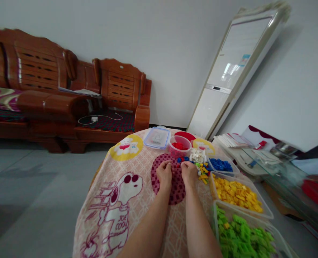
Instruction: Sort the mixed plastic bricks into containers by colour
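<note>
Both my hands rest on a table draped with a cartoon-dog cloth (126, 200). My left hand (164, 174) lies knuckles up with fingers curled, its fingertips pinched together at the far edge of a dark red checked circle. My right hand (189, 171) sits beside it, fingers curled down by a few small blue bricks (183, 159). What either hand holds is too small to make out. A loose heap of mixed coloured bricks (203, 171) lies just right of my right hand. A pile of white bricks (197, 155) sits beyond it.
Clear boxes line the right side: blue bricks (220, 165), yellow bricks (236, 193), green bricks (239, 234). A round tub of red bricks (179, 146), a red lid (185, 135) and a clear lid (157, 137) lie farther off. A wooden sofa (67, 96), a standing air conditioner (228, 71) and a glass table (282, 168) surround the table.
</note>
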Action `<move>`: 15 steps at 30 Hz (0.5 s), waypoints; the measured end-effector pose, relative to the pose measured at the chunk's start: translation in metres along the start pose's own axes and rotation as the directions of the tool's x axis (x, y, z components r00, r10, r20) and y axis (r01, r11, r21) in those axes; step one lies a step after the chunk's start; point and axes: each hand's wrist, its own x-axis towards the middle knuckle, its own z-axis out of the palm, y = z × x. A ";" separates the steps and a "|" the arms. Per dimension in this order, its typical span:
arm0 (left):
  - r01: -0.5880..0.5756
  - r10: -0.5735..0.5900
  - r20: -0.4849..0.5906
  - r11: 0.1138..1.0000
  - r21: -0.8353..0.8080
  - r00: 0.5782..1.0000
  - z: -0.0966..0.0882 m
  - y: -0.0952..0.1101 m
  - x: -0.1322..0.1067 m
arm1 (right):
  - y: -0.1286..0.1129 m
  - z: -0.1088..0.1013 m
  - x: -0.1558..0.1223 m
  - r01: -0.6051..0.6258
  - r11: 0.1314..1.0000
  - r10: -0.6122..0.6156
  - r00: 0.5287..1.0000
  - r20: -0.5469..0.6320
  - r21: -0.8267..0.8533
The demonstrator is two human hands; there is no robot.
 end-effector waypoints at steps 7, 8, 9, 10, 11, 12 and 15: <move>0.027 -0.028 -0.006 0.997 -0.076 1.000 -0.001 0.005 0.002 | -0.006 0.019 -0.005 0.118 0.917 -0.060 0.985 0.161 -0.381; 0.034 -0.034 -0.005 0.997 -0.076 0.999 -0.001 0.005 0.001 | -0.007 0.019 -0.006 0.124 0.905 -0.061 0.985 0.164 -0.408; 0.039 -0.040 -0.006 0.996 -0.079 0.999 0.000 0.006 0.001 | -0.007 0.019 -0.007 0.130 0.896 -0.064 0.984 0.165 -0.425; 0.045 -0.045 -0.009 0.995 -0.085 0.999 0.000 0.006 0.001 | -0.007 0.019 -0.007 0.133 0.892 -0.067 0.984 0.165 -0.433; 0.049 -0.050 -0.010 0.995 -0.092 0.999 0.000 0.006 0.001 | -0.007 0.018 -0.007 0.133 0.891 -0.067 0.984 0.165 -0.434; 0.052 -0.053 -0.012 0.994 -0.096 0.999 0.001 0.006 0.001 | -0.007 0.016 -0.006 0.131 0.893 -0.065 0.984 0.165 -0.430; 0.052 -0.054 -0.016 0.994 -0.100 0.998 0.000 0.007 0.001 | -0.008 0.013 -0.002 0.109 0.909 -0.054 0.988 0.147 -0.401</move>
